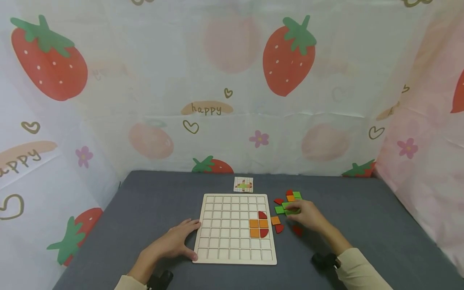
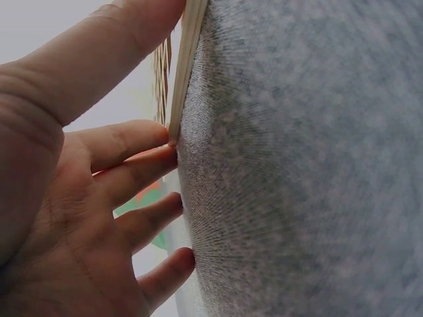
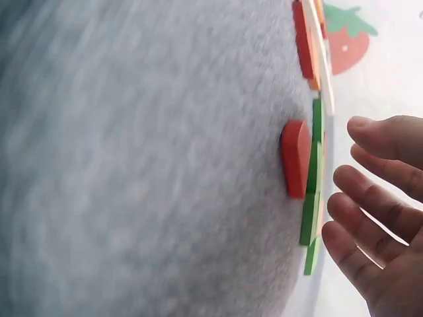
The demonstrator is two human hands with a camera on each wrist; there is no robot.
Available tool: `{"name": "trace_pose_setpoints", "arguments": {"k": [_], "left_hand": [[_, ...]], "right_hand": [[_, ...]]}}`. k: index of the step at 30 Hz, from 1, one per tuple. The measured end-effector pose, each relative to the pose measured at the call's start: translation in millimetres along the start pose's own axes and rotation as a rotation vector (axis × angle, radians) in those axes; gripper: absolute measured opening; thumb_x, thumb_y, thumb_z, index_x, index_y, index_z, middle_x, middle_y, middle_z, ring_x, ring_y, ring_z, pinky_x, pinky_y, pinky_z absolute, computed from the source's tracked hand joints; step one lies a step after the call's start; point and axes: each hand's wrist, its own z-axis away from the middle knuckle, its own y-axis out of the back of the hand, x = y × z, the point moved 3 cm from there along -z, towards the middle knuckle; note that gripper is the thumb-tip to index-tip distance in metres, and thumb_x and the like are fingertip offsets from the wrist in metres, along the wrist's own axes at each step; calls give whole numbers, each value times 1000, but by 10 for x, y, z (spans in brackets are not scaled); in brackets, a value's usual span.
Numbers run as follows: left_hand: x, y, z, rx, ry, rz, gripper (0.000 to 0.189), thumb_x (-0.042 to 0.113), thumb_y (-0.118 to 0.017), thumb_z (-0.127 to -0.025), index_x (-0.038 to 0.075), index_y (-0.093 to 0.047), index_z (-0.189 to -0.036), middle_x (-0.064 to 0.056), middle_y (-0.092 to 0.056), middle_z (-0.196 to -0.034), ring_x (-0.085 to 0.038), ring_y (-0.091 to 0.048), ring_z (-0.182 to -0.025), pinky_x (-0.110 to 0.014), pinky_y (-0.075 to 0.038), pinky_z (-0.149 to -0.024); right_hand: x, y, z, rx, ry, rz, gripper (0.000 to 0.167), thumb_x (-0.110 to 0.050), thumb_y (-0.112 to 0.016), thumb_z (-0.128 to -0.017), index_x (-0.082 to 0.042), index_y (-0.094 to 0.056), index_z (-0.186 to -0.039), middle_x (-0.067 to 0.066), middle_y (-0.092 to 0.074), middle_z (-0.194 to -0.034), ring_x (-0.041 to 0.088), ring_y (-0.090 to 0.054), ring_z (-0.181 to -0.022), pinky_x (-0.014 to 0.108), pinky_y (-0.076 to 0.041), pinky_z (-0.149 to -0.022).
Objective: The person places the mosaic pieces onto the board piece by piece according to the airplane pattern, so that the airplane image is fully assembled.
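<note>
A pale wooden grid board (image 1: 224, 243) lies on the table, holding three orange square tiles (image 1: 254, 224) and two red quarter-round tiles (image 1: 264, 233) at its right side. My left hand (image 1: 174, 240) rests against the board's left edge, thumb and fingers spread; its fingertips touch the wooden edge (image 2: 182, 86) in the left wrist view. Over the loose green square tiles (image 1: 279, 210) right of the board is my right hand (image 1: 308, 215). The right wrist view shows its fingers loosely bent and apart, with nothing visible between them, near a red tile (image 3: 296, 158) and green tiles (image 3: 310, 214).
A small pattern card (image 1: 243, 184) lies behind the board. Loose orange tiles (image 1: 275, 220) and red tiles (image 1: 297, 230) are scattered between the board and my right forearm. A strawberry-print curtain (image 1: 232, 80) surrounds the dark grey table (image 1: 163, 193).
</note>
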Motion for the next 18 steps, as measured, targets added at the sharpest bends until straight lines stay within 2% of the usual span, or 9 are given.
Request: {"name": "trace_pose_setpoints", "arguments": {"k": [7, 18], "left_hand": [[-18, -5, 0, -3, -1, -3, 98, 33, -88, -63, 0, -45, -144, -18, -40, -152, -45, -26, -145, -70, -23, -108], [-16, -3, 6, -4, -12, -3, 98, 33, -88, -63, -1, -44, -144, -19, -40, -152, -45, -26, -145, -70, -24, -108]], "right_hand": [[50, 67, 3, 6, 4, 28, 25, -8, -75, -82, 0, -73, -105, 10, -67, -100, 22, -63, -89, 37, -54, -76], [134, 114, -6, -30, -34, 73, 24, -8, -75, -82, 0, -72, -104, 10, -67, -99, 22, -63, -89, 40, -55, -78]]}}
